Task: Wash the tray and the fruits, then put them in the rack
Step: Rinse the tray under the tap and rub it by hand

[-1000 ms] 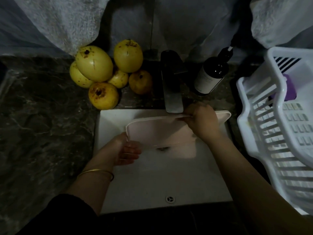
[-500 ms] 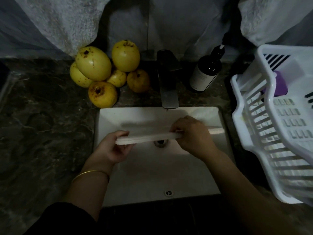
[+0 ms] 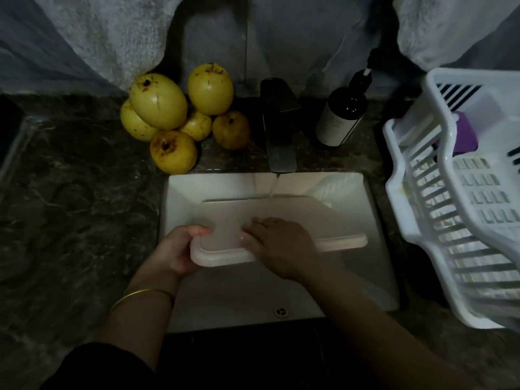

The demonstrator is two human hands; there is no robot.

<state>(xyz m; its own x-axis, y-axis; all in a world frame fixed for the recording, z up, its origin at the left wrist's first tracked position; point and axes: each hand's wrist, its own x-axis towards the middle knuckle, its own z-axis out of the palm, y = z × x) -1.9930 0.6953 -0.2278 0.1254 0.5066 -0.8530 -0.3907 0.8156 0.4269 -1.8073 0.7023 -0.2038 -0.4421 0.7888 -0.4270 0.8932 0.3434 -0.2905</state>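
A pale pink tray lies nearly flat over the white sink, its far edge under a thin stream of water from the dark tap. My left hand grips the tray's near-left corner. My right hand rests palm down on the tray's surface near its front edge, fingers spread. Several yellow fruits with brown spots are piled on the counter behind the sink's left side. The white plastic rack stands to the right of the sink.
A dark pump bottle stands right of the tap. A purple object lies inside the rack. The dark marbled counter spreads to the left. Pale cloths hang on the wall behind.
The tray has turned from tilted on edge to lying nearly flat, face up. My right hand moved from its upper edge onto its surface. Water now runs onto the tray.
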